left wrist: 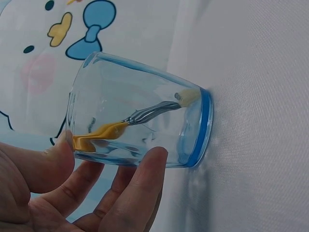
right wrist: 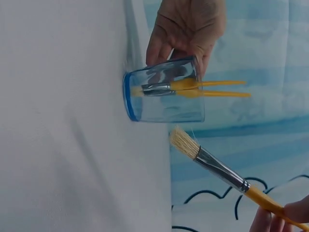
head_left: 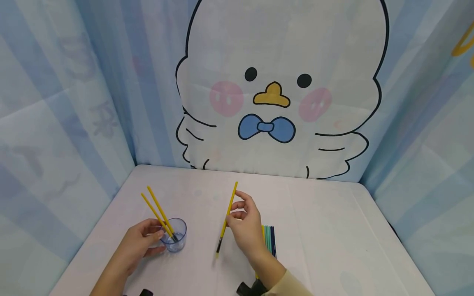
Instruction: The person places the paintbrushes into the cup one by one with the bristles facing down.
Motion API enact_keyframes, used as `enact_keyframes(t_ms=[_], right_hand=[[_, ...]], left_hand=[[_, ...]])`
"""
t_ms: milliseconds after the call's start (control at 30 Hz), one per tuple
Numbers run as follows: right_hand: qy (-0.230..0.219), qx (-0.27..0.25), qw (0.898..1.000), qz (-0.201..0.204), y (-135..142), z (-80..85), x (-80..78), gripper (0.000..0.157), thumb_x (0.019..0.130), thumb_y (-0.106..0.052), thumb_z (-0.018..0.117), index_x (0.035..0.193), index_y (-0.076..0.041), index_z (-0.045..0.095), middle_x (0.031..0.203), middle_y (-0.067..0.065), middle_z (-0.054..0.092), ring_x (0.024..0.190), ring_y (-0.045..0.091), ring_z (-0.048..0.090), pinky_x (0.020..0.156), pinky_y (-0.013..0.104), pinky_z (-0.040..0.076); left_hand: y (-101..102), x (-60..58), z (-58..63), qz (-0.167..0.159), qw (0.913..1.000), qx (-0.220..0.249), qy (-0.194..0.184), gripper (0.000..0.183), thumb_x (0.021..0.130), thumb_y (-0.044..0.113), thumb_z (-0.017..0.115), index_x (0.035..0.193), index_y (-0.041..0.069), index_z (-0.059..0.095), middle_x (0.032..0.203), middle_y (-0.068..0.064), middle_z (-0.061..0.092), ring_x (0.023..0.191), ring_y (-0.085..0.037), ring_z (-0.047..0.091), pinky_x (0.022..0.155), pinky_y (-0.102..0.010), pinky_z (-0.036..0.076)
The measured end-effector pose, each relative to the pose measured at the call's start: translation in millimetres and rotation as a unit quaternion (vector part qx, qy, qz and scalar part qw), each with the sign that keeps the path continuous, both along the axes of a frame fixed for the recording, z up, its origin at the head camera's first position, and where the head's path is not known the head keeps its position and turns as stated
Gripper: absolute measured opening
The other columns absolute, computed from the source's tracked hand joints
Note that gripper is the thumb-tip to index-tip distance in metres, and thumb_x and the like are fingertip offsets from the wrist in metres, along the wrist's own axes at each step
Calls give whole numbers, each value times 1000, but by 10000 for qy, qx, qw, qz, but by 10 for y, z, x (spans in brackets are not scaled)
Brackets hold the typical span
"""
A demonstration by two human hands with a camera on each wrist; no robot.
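Observation:
My left hand [head_left: 142, 240] holds the side of a clear bluish glass [head_left: 180, 243], thumb at the rim and fingers along its wall. The glass stands upright on the table at the left. Two yellow-handled paintbrushes [head_left: 155, 209] lean inside it, bristles down at the base. To the right, my right hand [head_left: 247, 224] pinches a third yellow-handled paintbrush [head_left: 228, 207] by its handle. This one is raised, handle end up, with its pale bristles [right wrist: 183, 141] and metal collar pointing down. In the right wrist view its bristles are apart from the glass.
A row of thin yellow, green and dark blue sticks [head_left: 269, 238] lies by my right wrist, partly hidden by the forearm. The table [head_left: 333, 238] has a white cloth. Behind it hangs a curtain [head_left: 159, 102] with a cartoon bird.

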State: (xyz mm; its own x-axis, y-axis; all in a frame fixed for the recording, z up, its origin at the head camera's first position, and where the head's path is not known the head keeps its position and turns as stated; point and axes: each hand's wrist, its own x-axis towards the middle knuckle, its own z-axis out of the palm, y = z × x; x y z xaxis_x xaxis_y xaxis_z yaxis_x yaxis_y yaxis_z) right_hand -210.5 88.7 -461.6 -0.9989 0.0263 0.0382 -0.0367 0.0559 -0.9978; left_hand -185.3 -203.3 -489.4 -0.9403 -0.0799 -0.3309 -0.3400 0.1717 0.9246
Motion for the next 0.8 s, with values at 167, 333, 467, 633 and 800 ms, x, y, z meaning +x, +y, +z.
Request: enact_keyframes(t_ms=[167,333,467,633,800], right_hand=[[153,-132,9998,35,-139,32,9,68,92,9,67,151,-23,55,114,12,58,93,21,66,78,25,68],[487,-555,9973,-17,-267,80,37,70,93,13,67,149,-26,56,117,13,58,96,22,64,82,26,69],[786,-756,9940,-34,-367,125,51,69,93,14,68,149,-25,56,119,13,59,100,22,64,84,26,70],[960,-857,9917,14,-499,167,40,68,92,15,68,149,-21,56,117,13,59,101,22,64,84,24,69],[1175,-960,9884,-50,-632,188,31,66,91,15,68,146,-20,58,116,14,60,102,24,64,83,22,68]], left_hand=[[2,6,8,-12,10000,-6,15,42,107,5,63,146,-6,54,134,-23,62,108,-21,70,86,-39,72],[0,10,11,5,10000,57,-3,41,107,4,63,146,-7,54,132,-22,63,106,-20,70,86,-39,72],[-9,14,10,4,10000,70,-1,42,108,5,62,147,-7,53,132,-22,62,106,-20,70,86,-39,72],[-12,12,12,-15,10000,17,52,43,107,4,62,147,-8,53,133,-24,61,109,-23,70,86,-39,72],[-8,5,6,-17,10000,10,63,43,107,5,63,148,-7,53,134,-25,60,110,-23,70,86,-40,72]])
